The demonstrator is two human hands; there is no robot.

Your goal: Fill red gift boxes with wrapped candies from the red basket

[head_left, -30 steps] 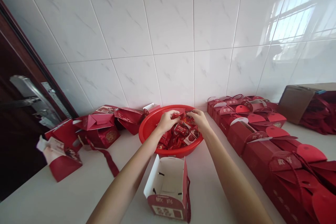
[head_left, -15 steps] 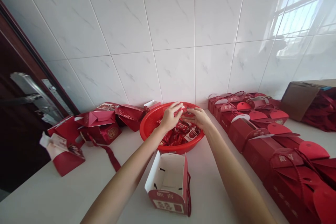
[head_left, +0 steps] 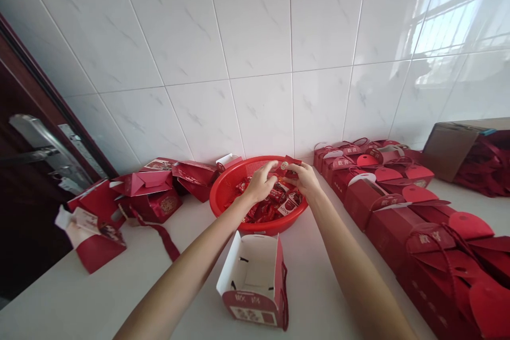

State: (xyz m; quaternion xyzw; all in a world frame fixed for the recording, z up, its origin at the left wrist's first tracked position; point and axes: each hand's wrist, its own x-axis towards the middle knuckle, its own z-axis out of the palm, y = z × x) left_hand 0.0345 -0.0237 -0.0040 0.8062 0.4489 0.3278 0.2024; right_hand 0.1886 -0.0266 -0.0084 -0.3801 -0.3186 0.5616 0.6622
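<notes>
My left hand [head_left: 260, 184] hovers over a red plastic basket [head_left: 221, 191], its thumb and index finger apart and nothing visible between them. My right hand [head_left: 303, 178] is at the basket's back right, its fingers closed on a small red candy packet [head_left: 292, 160]; the fingers partly hide it. Beneath both hands, red-wrapped candies [head_left: 265, 210] lie in the basket, some with white lettering. In front of the basket, between my forearms, stands an open-topped red gift box [head_left: 249, 300] with a white inside and a cord on its right side. No candy shows inside it.
Rows of closed red gift boxes [head_left: 392, 228] line the right side. Behind them stands a brown carton [head_left: 450, 151] holding dark red material. More red boxes [head_left: 149, 196], some open, and a ribbon [head_left: 167, 241] lie at left, near a door handle [head_left: 43, 141]. A tiled wall [head_left: 258, 111] rises behind.
My left hand's fingers have spread apart and drawn back slightly toward me. A red packet now shows at my right hand's fingertips. The view has shifted slightly.
</notes>
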